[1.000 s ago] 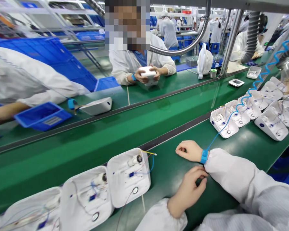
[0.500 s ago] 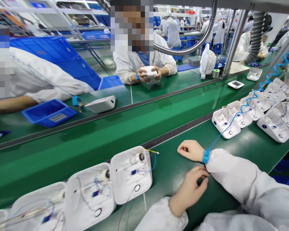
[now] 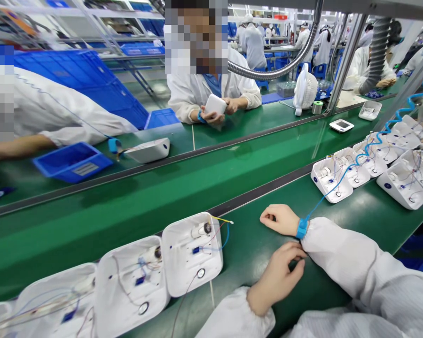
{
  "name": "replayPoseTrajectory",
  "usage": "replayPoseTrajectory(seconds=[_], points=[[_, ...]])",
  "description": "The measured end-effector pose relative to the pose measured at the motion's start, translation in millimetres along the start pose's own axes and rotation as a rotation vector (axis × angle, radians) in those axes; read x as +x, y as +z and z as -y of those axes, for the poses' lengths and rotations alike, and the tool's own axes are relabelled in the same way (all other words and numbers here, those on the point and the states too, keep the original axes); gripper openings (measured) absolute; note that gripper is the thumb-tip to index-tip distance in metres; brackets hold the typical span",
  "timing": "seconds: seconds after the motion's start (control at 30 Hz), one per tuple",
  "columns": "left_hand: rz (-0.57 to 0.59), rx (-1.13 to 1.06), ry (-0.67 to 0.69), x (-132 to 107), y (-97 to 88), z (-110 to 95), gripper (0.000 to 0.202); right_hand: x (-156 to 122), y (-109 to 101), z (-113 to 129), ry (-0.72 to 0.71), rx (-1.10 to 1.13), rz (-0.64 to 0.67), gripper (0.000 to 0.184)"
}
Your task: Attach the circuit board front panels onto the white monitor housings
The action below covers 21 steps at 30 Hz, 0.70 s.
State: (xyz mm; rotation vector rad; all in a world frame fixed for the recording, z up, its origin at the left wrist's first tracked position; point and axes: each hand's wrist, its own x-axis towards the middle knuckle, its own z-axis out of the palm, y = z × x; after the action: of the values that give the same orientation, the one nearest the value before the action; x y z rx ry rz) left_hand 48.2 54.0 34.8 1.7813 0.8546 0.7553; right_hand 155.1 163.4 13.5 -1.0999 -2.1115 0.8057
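Note:
My right hand [image 3: 280, 219] rests on the green bench with its fingers loosely curled in and nothing in them. A blue wrist strap [image 3: 302, 228] goes round its wrist, with a blue cord running off to the upper right. Just below, my left hand [image 3: 278, 276] lies with its thumb apart from its bent fingers, holding nothing. Its fingertips reach the right wrist by the cuff, partly out of sight. Left of my hands stands the nearest open white housing [image 3: 192, 256], with wires, a small blue connector and a round metal-rimmed part inside.
More wired housings [image 3: 130, 286] line the bench at left, and others [image 3: 333, 176] cluster at right. A green conveyor [image 3: 176, 188] runs beyond. Across it, a co-worker holds a white housing [image 3: 215, 104]. A blue bin [image 3: 72, 162], a fan [image 3: 305, 89] and a screened device [image 3: 341, 125] are farther off.
My hands stay where they were. The co-worker opposite has turned the white housing and shifted a hand on it. The screened device has slid slightly left.

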Motion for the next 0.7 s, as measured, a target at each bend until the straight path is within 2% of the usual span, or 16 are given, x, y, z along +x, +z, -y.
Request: replayPoseTrajectory(seconds=[0.7], points=[[-0.004, 0.004, 0.004, 0.1, 0.3, 0.5, 0.021, 0.3, -0.4, 0.2, 0.0, -0.001, 0.005, 0.008]])
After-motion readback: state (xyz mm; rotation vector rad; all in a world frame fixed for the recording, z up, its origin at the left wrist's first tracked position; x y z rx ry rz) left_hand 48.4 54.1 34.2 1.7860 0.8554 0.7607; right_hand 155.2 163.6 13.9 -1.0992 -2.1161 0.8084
